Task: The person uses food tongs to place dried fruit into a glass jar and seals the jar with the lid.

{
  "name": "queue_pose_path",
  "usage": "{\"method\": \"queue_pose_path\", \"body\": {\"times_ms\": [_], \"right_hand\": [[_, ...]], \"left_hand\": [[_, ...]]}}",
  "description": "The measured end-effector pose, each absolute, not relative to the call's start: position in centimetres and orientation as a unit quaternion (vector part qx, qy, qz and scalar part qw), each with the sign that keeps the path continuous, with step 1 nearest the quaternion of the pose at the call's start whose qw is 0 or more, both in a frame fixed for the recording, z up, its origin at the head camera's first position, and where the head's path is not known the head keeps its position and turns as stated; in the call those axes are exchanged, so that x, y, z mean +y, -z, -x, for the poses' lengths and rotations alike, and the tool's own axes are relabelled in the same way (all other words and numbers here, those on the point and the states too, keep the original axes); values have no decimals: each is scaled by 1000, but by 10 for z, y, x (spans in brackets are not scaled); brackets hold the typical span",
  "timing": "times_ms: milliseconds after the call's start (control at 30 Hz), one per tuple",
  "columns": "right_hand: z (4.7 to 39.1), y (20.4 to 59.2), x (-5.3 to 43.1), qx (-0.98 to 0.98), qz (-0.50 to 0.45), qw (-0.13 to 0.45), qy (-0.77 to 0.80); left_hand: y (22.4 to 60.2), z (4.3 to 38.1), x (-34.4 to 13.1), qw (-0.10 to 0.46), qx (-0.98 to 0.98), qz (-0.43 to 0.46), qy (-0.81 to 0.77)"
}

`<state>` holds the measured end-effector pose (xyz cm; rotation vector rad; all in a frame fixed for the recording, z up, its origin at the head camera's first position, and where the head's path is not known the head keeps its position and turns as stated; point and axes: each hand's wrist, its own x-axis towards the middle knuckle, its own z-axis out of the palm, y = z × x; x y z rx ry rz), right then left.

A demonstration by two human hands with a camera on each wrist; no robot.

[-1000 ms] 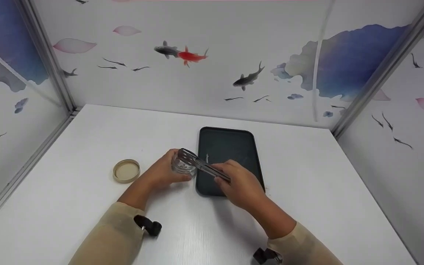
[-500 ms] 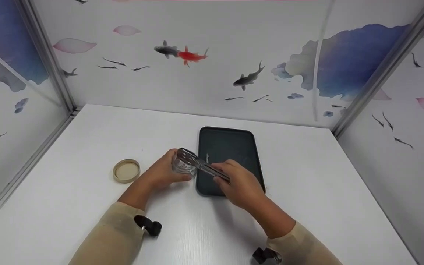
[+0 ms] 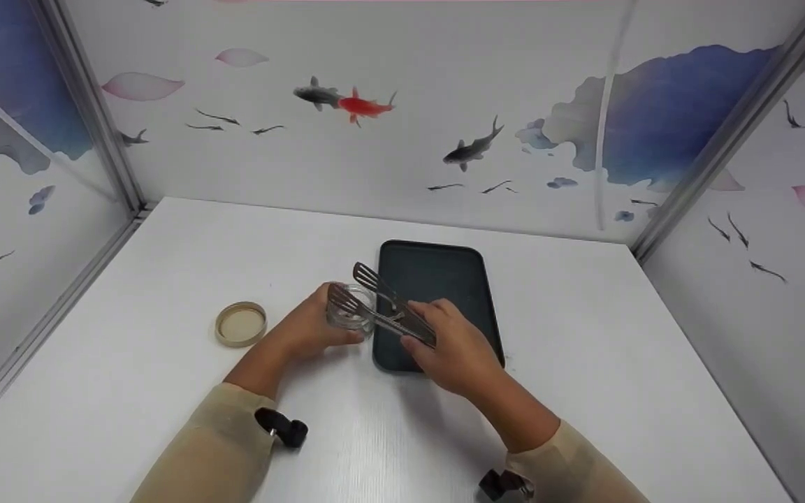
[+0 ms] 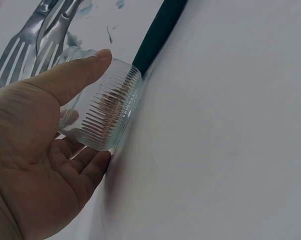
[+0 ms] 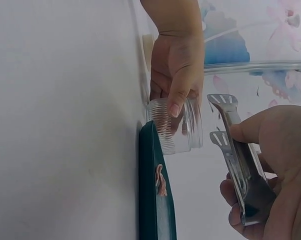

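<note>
Left hand (image 3: pixel 308 325) wraps ribbed glass jar (image 3: pixel 348 309) on tabletop (image 3: pixel 165 279); right hand (image 3: pixel 455 349) grips slotted metal tongs (image 3: pixel 381 307), tips parted over mouth. Steady jar, keep tongs centred.

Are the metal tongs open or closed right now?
Open. The slotted metal tongs in the right hand have their two blades spread apart above the ribbed glass jar.

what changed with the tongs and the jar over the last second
The tongs in the right hand have sprung open: the two slotted blades, shut together over the glass jar before, now stand apart above its mouth. The left hand holds the jar as before; the lid and tray have not moved.
</note>
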<state>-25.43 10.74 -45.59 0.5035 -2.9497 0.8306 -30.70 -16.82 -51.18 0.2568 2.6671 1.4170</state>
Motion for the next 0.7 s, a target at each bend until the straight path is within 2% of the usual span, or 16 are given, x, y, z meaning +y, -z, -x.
{"method": "queue_pose_path", "body": {"times_ms": [400,700], "right_hand": [[270,452,121,-953,-126,52,-271],[289,460,137,-961,-110,50,-247]], "left_hand": [[509,306,-167,67,884,-73,-456],[508,307,-166,75,889,-69,-446]]}}
